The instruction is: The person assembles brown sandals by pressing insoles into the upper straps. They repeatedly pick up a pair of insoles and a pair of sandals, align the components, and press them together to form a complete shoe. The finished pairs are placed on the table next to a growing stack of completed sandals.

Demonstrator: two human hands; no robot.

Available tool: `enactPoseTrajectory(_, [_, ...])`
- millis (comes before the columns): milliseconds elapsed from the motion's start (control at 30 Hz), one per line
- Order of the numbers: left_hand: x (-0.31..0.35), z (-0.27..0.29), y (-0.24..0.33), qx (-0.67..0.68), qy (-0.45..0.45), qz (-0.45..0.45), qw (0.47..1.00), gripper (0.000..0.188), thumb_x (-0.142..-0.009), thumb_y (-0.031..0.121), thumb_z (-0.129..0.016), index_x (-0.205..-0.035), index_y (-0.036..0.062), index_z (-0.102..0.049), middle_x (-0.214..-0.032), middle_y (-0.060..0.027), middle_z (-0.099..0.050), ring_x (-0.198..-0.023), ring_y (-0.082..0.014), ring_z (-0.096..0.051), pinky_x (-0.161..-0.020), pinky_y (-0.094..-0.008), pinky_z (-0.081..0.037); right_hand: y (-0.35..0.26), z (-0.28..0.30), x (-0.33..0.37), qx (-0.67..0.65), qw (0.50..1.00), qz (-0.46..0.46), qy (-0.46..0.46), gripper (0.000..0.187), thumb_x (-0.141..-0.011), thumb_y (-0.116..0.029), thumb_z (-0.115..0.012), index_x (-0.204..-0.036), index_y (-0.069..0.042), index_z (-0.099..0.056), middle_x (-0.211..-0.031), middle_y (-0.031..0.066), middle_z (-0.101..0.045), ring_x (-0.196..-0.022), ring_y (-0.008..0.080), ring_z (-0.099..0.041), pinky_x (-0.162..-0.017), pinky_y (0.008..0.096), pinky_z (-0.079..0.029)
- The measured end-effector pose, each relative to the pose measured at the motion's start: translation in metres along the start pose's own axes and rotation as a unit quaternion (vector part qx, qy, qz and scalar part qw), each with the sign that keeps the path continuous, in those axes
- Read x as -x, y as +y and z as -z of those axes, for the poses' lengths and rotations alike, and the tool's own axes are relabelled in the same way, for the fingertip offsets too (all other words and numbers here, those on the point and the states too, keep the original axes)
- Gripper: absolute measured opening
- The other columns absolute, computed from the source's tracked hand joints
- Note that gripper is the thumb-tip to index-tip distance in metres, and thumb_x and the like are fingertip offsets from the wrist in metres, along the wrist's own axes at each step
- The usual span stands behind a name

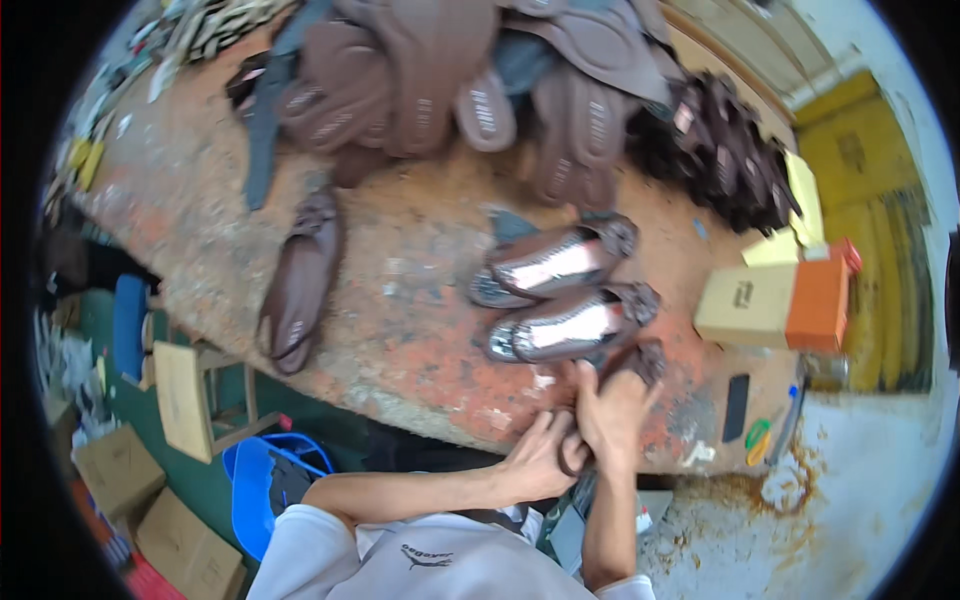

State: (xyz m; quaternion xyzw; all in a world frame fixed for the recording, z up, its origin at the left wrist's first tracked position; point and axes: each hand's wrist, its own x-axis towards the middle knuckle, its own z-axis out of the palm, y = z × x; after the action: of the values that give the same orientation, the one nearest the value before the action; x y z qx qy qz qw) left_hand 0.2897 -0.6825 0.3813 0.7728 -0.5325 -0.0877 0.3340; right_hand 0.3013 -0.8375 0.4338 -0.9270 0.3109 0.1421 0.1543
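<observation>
At the table's near edge I hold a brown slingback shoe (645, 358), its bow-trimmed toe pointing away from me. My right hand (612, 412) is wrapped over the front half, hiding much of it. My left hand (543, 455) is closed on the heel strap (570, 457), fingers curled. Just beyond lie two more brown shoes, a nearer one (640, 303) and a farther one (618, 238), both with shiny silver forms inside and toes to the right. Another brown slingback (305, 270), without a form, rests on the left of the table.
Brown insoles (420, 90) are piled at the far side, with dark shoe uppers (725, 150) heaped right of them. A tan and orange box (745, 306), a dark flat slab (735, 408) and scissors (758, 442) lie rightward. Left below stand a wooden stool (182, 400) and blue bin (250, 500).
</observation>
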Motion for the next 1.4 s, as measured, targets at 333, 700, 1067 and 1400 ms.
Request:
enactPoseTrajectory(333, [0.062,0.181,-0.031,-0.144,0.258,0.031,0.955,0.056,-0.085,0.021,-0.075,-0.137,0.0001,-0.074,-0.150,-0.0155,-0.069,-0.091,-0.0249,-0.059,-0.075,-0.0388,-0.049,-0.142,0.030,0.037,-0.297,0.712,0.394,0.500,0.077,-0.087,0.002,-0.087,-0.150,-0.004,-0.044,-0.147,0.0183,-0.042,-0.140,0.0394,-0.051,-0.126,0.0566,-0.042])
enactPoseTrajectory(700, [0.202,0.213,-0.150,-0.248,0.434,0.234,0.834,0.077,-0.073,0.027,-0.100,-0.135,-0.0017,-0.067,-0.153,-0.0236,-0.063,-0.130,-0.0452,-0.063,-0.111,-0.0526,-0.051,-0.335,-0.030,-0.025,-0.340,0.869,0.356,0.049,0.077,-0.098,-0.012,-0.059,-0.164,0.014,-0.030,-0.069,0.0301,-0.066,-0.061,0.0435,-0.071,-0.062,0.0518,-0.055])
enactPoseTrajectory(1067, [0.185,0.161,-0.094,-0.182,0.536,0.200,0.800,0.086,-0.083,0.014,-0.084,-0.156,-0.0018,-0.040,-0.152,-0.0265,-0.051,-0.142,-0.0419,-0.053,-0.120,-0.0520,-0.044,-0.162,0.020,0.023,-0.231,0.861,0.383,0.243,0.052,-0.082,-0.002,-0.070,-0.133,0.005,-0.062,-0.130,0.0258,-0.061,-0.122,0.0443,-0.059,-0.109,0.0540,-0.047])
enactPoseTrajectory(1400, [0.008,0.087,-0.081,0.084,0.136,0.068,0.985,0.098,-0.075,0.012,-0.092,-0.162,0.0067,-0.047,-0.154,-0.0230,-0.053,-0.133,-0.0455,-0.062,-0.113,-0.0550,-0.054,-0.016,0.034,0.031,-0.173,0.891,0.405,0.107,0.017,-0.083,-0.004,-0.075,-0.100,-0.006,-0.078,-0.101,0.0071,-0.073,-0.109,0.0330,-0.068,-0.118,0.0567,-0.043])
